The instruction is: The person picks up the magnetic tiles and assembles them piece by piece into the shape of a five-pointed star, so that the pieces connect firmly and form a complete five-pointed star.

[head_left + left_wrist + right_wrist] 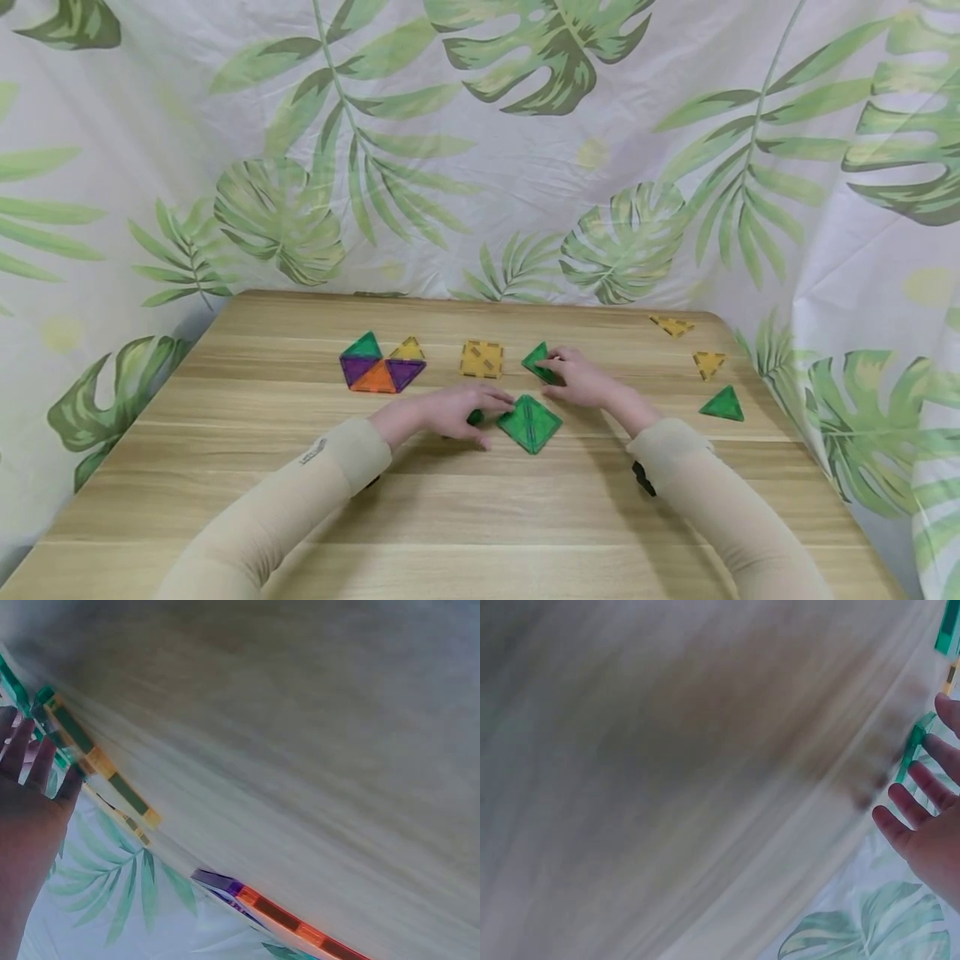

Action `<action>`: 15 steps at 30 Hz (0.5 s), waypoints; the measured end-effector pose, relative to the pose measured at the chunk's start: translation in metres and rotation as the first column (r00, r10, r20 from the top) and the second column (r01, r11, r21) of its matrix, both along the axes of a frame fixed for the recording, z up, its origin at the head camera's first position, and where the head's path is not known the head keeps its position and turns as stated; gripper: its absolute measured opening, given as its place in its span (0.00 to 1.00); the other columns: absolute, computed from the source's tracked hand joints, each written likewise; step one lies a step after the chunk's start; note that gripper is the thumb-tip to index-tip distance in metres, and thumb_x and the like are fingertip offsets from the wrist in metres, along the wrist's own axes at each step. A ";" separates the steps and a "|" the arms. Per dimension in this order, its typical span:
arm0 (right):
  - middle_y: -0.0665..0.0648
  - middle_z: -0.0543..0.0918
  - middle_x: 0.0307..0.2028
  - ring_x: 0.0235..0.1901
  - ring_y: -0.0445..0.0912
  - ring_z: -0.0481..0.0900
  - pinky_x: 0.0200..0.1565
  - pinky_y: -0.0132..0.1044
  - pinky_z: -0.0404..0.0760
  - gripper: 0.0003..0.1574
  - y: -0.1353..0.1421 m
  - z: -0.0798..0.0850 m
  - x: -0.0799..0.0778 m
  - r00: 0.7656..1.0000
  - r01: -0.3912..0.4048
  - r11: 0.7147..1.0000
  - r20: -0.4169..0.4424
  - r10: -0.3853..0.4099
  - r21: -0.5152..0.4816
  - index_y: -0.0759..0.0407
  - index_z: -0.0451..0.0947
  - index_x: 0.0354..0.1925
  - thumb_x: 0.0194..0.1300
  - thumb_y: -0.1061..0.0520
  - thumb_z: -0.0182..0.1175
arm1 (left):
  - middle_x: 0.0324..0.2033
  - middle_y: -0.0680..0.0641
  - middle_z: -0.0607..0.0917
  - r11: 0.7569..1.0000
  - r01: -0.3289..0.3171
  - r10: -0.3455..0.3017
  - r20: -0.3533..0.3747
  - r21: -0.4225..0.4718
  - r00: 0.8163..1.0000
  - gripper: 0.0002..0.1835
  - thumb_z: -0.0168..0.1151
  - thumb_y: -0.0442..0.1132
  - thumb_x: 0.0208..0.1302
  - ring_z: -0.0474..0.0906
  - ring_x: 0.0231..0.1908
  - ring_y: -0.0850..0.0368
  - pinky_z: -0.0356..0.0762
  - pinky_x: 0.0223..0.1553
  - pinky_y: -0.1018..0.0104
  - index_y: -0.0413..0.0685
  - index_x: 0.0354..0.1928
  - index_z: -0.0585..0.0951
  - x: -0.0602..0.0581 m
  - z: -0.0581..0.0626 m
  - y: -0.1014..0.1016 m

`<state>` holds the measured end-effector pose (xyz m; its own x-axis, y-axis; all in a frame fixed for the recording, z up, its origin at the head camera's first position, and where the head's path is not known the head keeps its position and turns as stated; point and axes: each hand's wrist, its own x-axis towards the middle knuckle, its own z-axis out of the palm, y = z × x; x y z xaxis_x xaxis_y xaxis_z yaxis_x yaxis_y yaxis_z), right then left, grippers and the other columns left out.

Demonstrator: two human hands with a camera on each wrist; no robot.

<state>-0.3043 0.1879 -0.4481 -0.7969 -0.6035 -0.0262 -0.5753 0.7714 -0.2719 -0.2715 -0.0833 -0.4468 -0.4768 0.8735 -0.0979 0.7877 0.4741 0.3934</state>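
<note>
Two green triangle magnetic tiles lie edge to edge as a green diamond (529, 425) on the table. My left hand (462, 411) is at its left side, fingers stretched toward it. Another bit of green tile (475, 417) shows by the left hand, mostly hidden under it. Farther back, my right hand (581, 379) reaches a single green triangle tile (537, 360), fingertips at its right edge. In the right wrist view the fingers of that hand (930, 802) are spread and fairly straight beside the green tile (913, 750).
A yellow square tile (482, 359) lies behind the left hand. Left of it, purple, green, yellow and orange triangle tiles (373, 377) form a joined group. Two yellow triangles (708, 364) and a green triangle (724, 404) lie at the right. A leaf-patterned cloth (405, 167) hangs behind the table.
</note>
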 end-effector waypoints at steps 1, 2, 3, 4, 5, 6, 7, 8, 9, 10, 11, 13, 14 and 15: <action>0.66 0.68 0.59 0.59 0.59 0.65 0.60 0.53 0.67 0.33 -0.001 -0.001 0.000 1.000 0.000 1.000 0.007 0.000 -0.006 0.62 0.68 0.64 0.65 0.50 0.60 | 0.67 0.47 0.66 1.000 -0.018 0.018 -0.010 0.013 1.000 0.35 0.65 0.51 0.59 0.57 0.68 0.46 0.55 0.67 0.50 0.47 0.67 0.67 -0.001 0.001 0.002; 0.66 0.68 0.59 0.59 0.59 0.65 0.60 0.53 0.67 0.33 -0.002 -0.001 -0.001 1.000 -0.002 1.000 0.011 0.002 -0.015 0.62 0.68 0.64 0.65 0.50 0.60 | 0.67 0.46 0.67 0.999 -0.043 0.043 -0.023 0.020 0.999 0.35 0.64 0.51 0.60 0.58 0.68 0.44 0.55 0.67 0.50 0.45 0.67 0.67 -0.003 0.002 0.004; 0.66 0.67 0.60 0.60 0.60 0.65 0.60 0.53 0.66 0.33 -0.003 -0.001 -0.001 1.000 -0.005 1.000 0.014 0.005 -0.022 0.62 0.67 0.64 0.65 0.50 0.60 | 0.66 0.45 0.67 0.997 -0.071 0.071 -0.040 0.022 0.997 0.36 0.64 0.52 0.60 0.58 0.68 0.43 0.55 0.67 0.49 0.44 0.67 0.67 -0.005 0.004 0.006; 0.67 0.67 0.60 0.60 0.60 0.64 0.60 0.54 0.66 0.34 -0.002 -0.002 -0.001 1.000 -0.007 0.999 0.018 0.008 -0.032 0.63 0.67 0.65 0.65 0.51 0.60 | 0.66 0.44 0.67 0.995 -0.100 0.101 -0.055 0.021 0.993 0.36 0.63 0.52 0.60 0.58 0.67 0.42 0.55 0.67 0.48 0.44 0.67 0.67 -0.007 0.005 0.008; 0.67 0.66 0.61 0.61 0.61 0.63 0.60 0.55 0.66 0.34 -0.001 -0.002 -0.002 1.000 -0.007 0.999 0.021 0.008 -0.049 0.63 0.66 0.65 0.65 0.51 0.59 | 0.66 0.44 0.68 0.991 -0.129 0.130 -0.076 0.018 0.989 0.36 0.63 0.53 0.60 0.58 0.67 0.41 0.55 0.67 0.47 0.44 0.67 0.67 -0.009 0.006 0.010; 0.68 0.66 0.61 0.61 0.61 0.63 0.61 0.55 0.65 0.34 0.000 -0.001 -0.002 1.000 -0.003 0.998 0.027 0.004 -0.067 0.64 0.65 0.65 0.66 0.52 0.59 | 0.66 0.43 0.68 0.988 -0.152 0.153 -0.092 0.019 0.984 0.36 0.63 0.53 0.60 0.58 0.67 0.41 0.55 0.67 0.47 0.43 0.67 0.66 -0.011 0.006 0.013; 0.68 0.65 0.62 0.62 0.62 0.62 0.61 0.56 0.64 0.35 0.003 0.000 -0.003 0.999 0.006 0.996 0.032 -0.003 -0.087 0.64 0.64 0.66 0.66 0.52 0.59 | 0.66 0.43 0.67 0.984 -0.177 0.177 -0.101 0.012 0.979 0.37 0.63 0.53 0.60 0.57 0.68 0.41 0.54 0.67 0.47 0.43 0.67 0.66 -0.013 0.007 0.015; 0.69 0.64 0.63 0.63 0.63 0.61 0.61 0.57 0.64 0.35 0.006 0.001 -0.003 0.999 0.014 0.994 0.034 -0.010 -0.110 0.64 0.64 0.66 0.66 0.53 0.59 | 0.67 0.44 0.66 0.980 -0.197 0.196 -0.116 -0.003 0.974 0.39 0.63 0.54 0.60 0.56 0.68 0.41 0.53 0.67 0.47 0.44 0.68 0.64 -0.015 0.006 0.018; 0.70 0.63 0.63 0.63 0.63 0.60 0.61 0.58 0.63 0.35 0.011 0.002 -0.004 0.999 0.029 0.991 0.038 -0.024 -0.129 0.65 0.63 0.66 0.66 0.53 0.59 | 0.68 0.44 0.65 0.977 -0.213 0.209 -0.125 -0.013 0.970 0.40 0.63 0.55 0.60 0.55 0.69 0.42 0.53 0.68 0.46 0.45 0.69 0.63 -0.017 0.006 0.020; 0.71 0.63 0.63 0.63 0.64 0.60 0.62 0.59 0.62 0.35 0.016 0.004 -0.006 0.998 0.048 0.988 0.040 -0.042 -0.148 0.65 0.63 0.66 0.66 0.54 0.59 | 0.69 0.45 0.63 0.974 -0.225 0.220 -0.132 -0.027 0.967 0.41 0.62 0.57 0.60 0.53 0.70 0.43 0.52 0.68 0.46 0.46 0.70 0.61 -0.019 0.005 0.023; 0.71 0.63 0.63 0.63 0.65 0.60 0.61 0.60 0.62 0.34 0.022 0.005 -0.007 0.998 0.065 0.985 0.034 -0.060 -0.158 0.66 0.63 0.66 0.66 0.55 0.58 | 0.70 0.45 0.61 0.972 -0.232 0.225 -0.139 -0.038 0.964 0.42 0.61 0.58 0.60 0.51 0.70 0.43 0.51 0.68 0.46 0.47 0.71 0.60 -0.021 0.004 0.026; 0.73 0.62 0.64 0.63 0.67 0.59 0.62 0.62 0.60 0.34 0.036 0.007 -0.011 0.994 0.111 0.980 0.026 -0.108 -0.164 0.66 0.63 0.66 0.66 0.55 0.58 | 0.71 0.47 0.58 0.968 -0.241 0.228 -0.150 -0.073 0.962 0.44 0.58 0.61 0.61 0.48 0.71 0.44 0.49 0.68 0.45 0.49 0.72 0.56 -0.025 0.001 0.032; 0.74 0.61 0.64 0.63 0.68 0.59 0.62 0.62 0.60 0.34 0.044 0.008 -0.013 0.991 0.136 0.977 0.025 -0.134 -0.163 0.67 0.62 0.66 0.66 0.56 0.58 | 0.72 0.47 0.56 0.966 -0.242 0.226 -0.155 -0.091 0.962 0.45 0.56 0.63 0.61 0.46 0.72 0.45 0.48 0.69 0.45 0.49 0.73 0.54 -0.027 -0.001 0.034; 0.74 0.61 0.64 0.63 0.69 0.58 0.62 0.63 0.59 0.34 0.052 0.008 -0.015 0.986 0.164 0.974 0.019 -0.163 -0.155 0.67 0.62 0.66 0.66 0.56 0.58 | 0.72 0.47 0.55 0.965 -0.243 0.227 -0.149 -0.098 0.962 0.45 0.54 0.64 0.61 0.45 0.72 0.46 0.47 0.69 0.45 0.49 0.73 0.53 -0.029 -0.002 0.037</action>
